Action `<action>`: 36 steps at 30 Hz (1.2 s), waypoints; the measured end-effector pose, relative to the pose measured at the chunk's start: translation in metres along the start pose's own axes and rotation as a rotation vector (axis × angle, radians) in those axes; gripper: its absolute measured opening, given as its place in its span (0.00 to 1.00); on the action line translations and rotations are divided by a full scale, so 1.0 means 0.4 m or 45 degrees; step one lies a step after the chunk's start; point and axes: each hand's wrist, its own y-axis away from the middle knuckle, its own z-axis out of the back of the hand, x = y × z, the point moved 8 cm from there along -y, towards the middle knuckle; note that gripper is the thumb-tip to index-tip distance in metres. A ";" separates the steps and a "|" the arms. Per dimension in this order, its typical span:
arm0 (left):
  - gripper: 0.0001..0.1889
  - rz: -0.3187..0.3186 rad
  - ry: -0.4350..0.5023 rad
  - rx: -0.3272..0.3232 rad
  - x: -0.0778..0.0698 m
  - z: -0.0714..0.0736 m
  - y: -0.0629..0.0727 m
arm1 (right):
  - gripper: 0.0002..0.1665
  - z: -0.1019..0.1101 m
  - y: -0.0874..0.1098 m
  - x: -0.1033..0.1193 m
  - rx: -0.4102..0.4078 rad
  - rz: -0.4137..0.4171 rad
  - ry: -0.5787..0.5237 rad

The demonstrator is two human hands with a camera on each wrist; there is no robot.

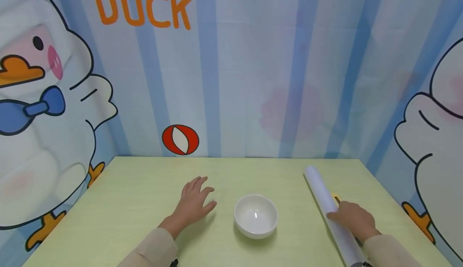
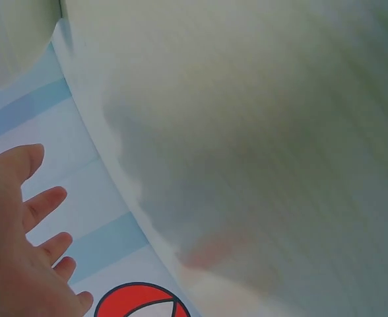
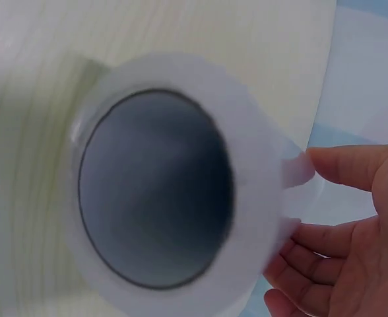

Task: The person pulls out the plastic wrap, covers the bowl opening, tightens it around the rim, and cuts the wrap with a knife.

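Evidently, the long white roll (image 1: 327,202) lay along the right side of the table (image 1: 144,190), slanting from the far part toward the person, with its hollow end facing the right wrist camera. The right hand (image 1: 354,218) was at its right flank, thumb and fingertips pinching the side; the grip did not appear to encircle the full girth. The left hand (image 1: 193,204) held nothing, its fingers spread apart over the table, just left of a white bowl (image 1: 256,234) and not touching it. A small yellow item (image 1: 336,196) was noted beside the roll, partly hidden by the right hand; its nature could not be determined. Principal risk, in my judgement: the round, smooth-looking roll could turn or slip out, owing to one-sided fingertip contact well short of its far end. Should it swing or roll leftward, it could strike the bowl. The yellow item might be knocked or trapped if the roll shifted right. A careless sweep by the left hand could also have nudged the bowl.
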 end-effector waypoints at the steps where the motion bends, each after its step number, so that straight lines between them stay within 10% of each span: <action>1: 0.19 0.001 0.005 0.007 0.002 0.000 0.002 | 0.28 0.001 -0.001 0.005 -0.008 -0.001 0.004; 23: 0.20 0.058 0.083 -0.019 0.064 0.017 0.043 | 0.15 -0.007 -0.028 0.127 -0.162 0.195 -0.063; 36: 0.26 0.030 0.062 0.010 0.041 0.004 0.015 | 0.14 -0.029 -0.075 0.253 -0.220 0.332 0.044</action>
